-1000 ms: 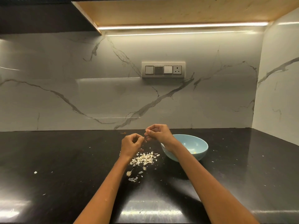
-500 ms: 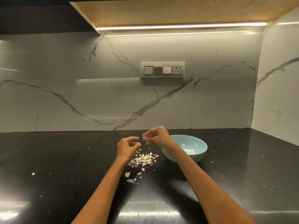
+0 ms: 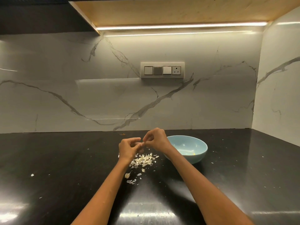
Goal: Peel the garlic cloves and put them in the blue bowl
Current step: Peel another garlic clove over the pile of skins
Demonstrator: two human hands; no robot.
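Garlic clove (image 3: 143,144) pinched between fingertips of both hands, raised above the black bench (image 3: 65,176), too small to tell peel from flesh. Left hand (image 3: 129,149) and right hand (image 3: 155,140) meeting at it, each grip pressed together. Peel scraps (image 3: 144,160) heaped just below. Blue bowl (image 3: 193,153) just right, on bench.

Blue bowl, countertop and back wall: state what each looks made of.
Blue bowl: probably glazed ceramic, going by its smooth, glossy, even pale blue; melamine is possible. Countertop: polished black stone, likely granite, mirroring the light strip. Back wall: white marble-look slab or tile with grey veins and a satin sheen.
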